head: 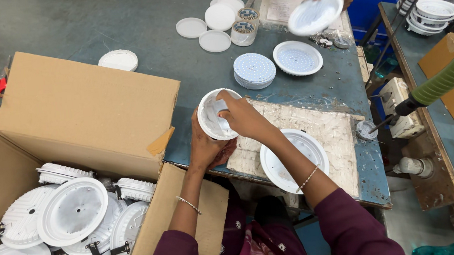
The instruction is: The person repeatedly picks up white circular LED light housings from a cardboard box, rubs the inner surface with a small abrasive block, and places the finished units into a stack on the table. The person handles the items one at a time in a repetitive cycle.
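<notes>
Here left hand (205, 146) cups white round housing (215, 115) from below, clenched; right hand (244, 117) fingers pressed inside, gripping rim.

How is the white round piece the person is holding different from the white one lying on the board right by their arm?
The held housing is smaller, tipped on edge so its hollow faces the right hand, with the left hand cupping it from behind. The housing on the board is wider, lies flat with its open side up, and the forearm partly covers it. Both are white, round and dish-shaped.
</notes>
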